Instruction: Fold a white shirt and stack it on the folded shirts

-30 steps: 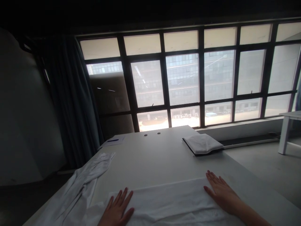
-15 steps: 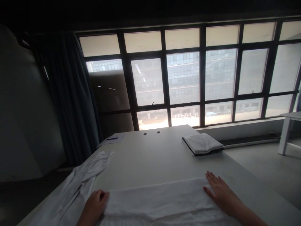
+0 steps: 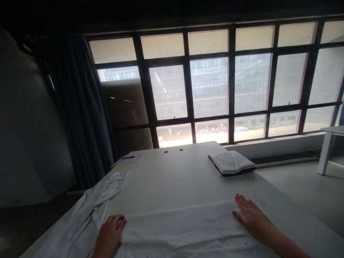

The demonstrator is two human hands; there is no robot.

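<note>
A white cloth lies across the near part of the white table, with a straight folded far edge and some creases nearer me. At its left end is my left hand, its fingers curled and pinched at the cloth's edge. My right hand rests flat on the cloth's right end, fingers stretched out and pointing away from me. A second white cloth, crumpled, runs along the table's left side, close to my left hand.
Folded white cloth with a dark underside lies on the table's right edge. Paper with a blue pen lies far left. Two round holes show near the far edge. Another white table stands at right, beyond a curtain and windows.
My left hand has shifted slightly up and to the right at the cloth's left end. My right hand stays in nearly the same place on the cloth.
</note>
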